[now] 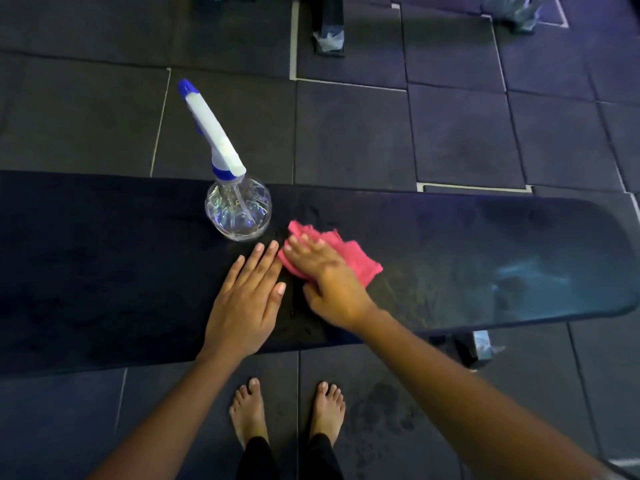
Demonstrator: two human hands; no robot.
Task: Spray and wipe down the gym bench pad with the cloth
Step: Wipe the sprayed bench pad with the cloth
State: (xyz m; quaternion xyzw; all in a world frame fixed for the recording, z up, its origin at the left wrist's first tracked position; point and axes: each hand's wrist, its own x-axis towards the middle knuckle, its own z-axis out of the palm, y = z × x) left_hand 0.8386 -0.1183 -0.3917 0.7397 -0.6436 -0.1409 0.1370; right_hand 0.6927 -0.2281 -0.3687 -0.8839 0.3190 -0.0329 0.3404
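The dark gym bench pad [485, 258] runs across the view from left to right. A clear spray bottle [238, 213] with a white and blue trigger head stands upright on the pad's far side. A pink cloth [356, 261] lies on the pad just right of the bottle. My right hand [325, 282] presses flat on the cloth, fingers spread over it. My left hand [247, 299] rests palm down on the bare pad beside it, holding nothing. The pad's right part looks wet and streaked.
Dark rubber floor tiles [346, 133] surround the bench. My bare feet [287, 410] stand at its near edge. A metal bench leg [479, 346] shows under the pad at the right. Equipment bases wrapped in plastic [329, 39] stand at the far side.
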